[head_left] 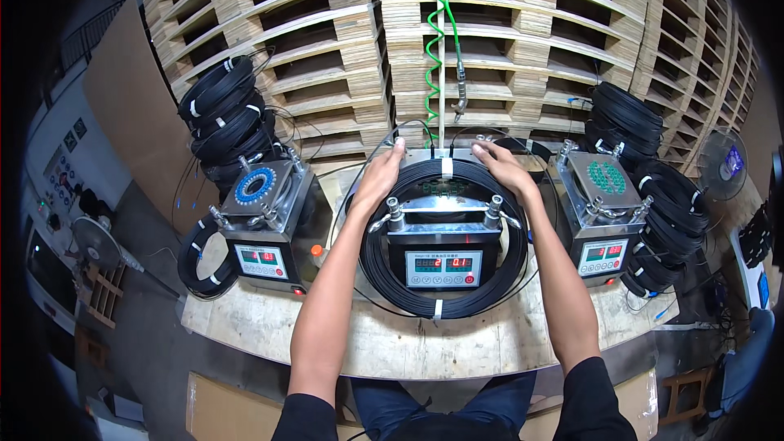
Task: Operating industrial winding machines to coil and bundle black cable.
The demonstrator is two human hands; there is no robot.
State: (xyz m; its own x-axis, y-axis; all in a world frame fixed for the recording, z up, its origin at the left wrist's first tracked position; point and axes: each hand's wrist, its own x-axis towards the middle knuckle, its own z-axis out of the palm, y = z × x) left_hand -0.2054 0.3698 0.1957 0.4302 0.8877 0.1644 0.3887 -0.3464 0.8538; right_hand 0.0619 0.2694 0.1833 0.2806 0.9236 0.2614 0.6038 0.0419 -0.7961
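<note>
A large coil of black cable (376, 273), bound with white ties, rings the middle machine, a metal unit with a display panel (443, 268). Two upright clamp posts stand on its front corners, with small green connectors (441, 189) behind its top plate. My left hand (381, 171) lies at the coil's far left edge, fingers stretched away from me. At the far right edge, my right hand (505, 170) mirrors it, fingers extended inward. Both seem to touch the coil's outside; their undersides are hidden. The forearms pass over the coil's sides.
Similar machines flank it: one with a blue connector ring (256, 185) at left, one with green connectors (607, 177) at right. Black cable coils (229, 118) are stacked beside both. Wooden pallets (318, 41) rise behind the plywood table (392, 351). A green spiral hose (435, 41) hangs overhead.
</note>
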